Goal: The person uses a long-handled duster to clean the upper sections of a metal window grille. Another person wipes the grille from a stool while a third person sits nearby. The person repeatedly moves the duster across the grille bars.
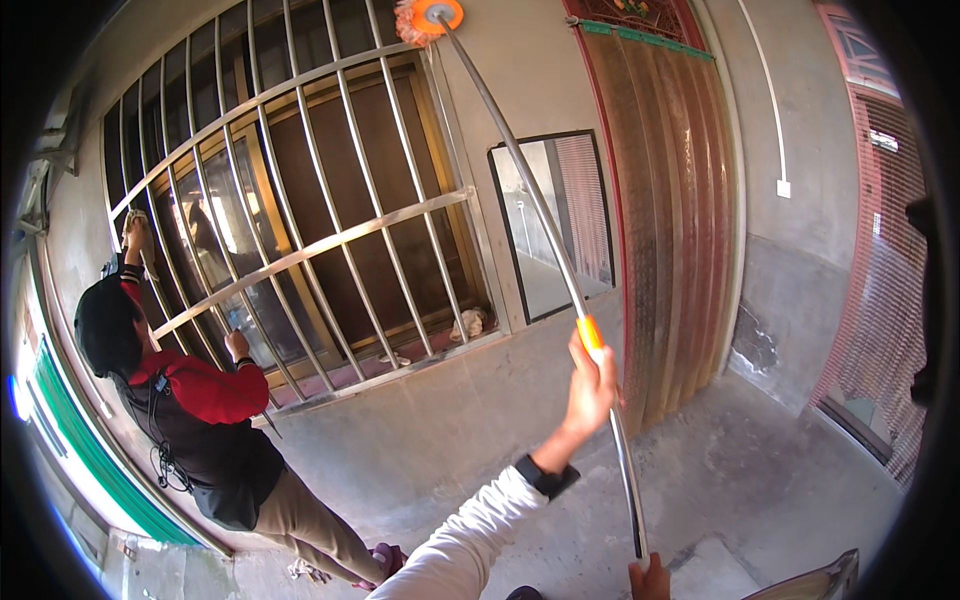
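A long-handled mop (517, 154) with a chrome pole slants up from the bottom of the view. Its orange disc head (448, 13), fringed with pinkish strands, is at the wall by the top right corner of the window. My left hand (590, 391), below a white sleeve and a black wristband, grips the pole just under its orange collar (589, 334). Lower down, my right hand (649, 579) is wrapped around the pole's end, partly cut off by the frame's edge.
Left, a person (187, 397) wipes the metal window bars (352, 232) with a cloth (135, 221). A crumpled rag (469, 324) lies on the sill. A black-framed mirror (536, 240) leans against the wall beside a plastic strip curtain (667, 217). A chair-like edge (817, 581) juts in lower right.
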The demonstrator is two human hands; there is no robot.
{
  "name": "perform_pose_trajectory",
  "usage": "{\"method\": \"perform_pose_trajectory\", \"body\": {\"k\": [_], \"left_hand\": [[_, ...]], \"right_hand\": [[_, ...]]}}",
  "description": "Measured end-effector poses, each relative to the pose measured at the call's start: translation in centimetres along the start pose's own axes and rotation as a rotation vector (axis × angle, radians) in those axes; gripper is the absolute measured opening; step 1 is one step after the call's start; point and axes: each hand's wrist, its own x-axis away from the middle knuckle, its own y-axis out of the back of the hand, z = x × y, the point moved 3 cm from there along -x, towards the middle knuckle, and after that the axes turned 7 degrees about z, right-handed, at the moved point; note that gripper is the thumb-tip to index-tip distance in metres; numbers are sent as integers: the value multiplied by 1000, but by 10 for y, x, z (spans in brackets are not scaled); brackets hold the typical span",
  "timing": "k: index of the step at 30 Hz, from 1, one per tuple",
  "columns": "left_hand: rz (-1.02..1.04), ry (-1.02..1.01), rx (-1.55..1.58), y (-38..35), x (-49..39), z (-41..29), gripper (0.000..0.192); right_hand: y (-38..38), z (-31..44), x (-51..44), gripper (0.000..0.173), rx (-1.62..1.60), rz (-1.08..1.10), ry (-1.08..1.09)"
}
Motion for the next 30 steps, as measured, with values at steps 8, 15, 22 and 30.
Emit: {"method": "perform_pose_trajectory", "body": {"k": [8,15,22,30], "left_hand": [[111,11,104,-32,74,-4,50],[28,-57,148,-15,79,-18,50],[-40,31,29,30,58,-3,48],[-85,-209,-82,96,-55,-47,44]], "right_hand": [[16,-27,78,45,144,-167,118],[-2,-30,60,42,129,-190,119],[-51,-56,10,47,504,-349,490],[17,125,-74,40,-49,-124,256]]}}
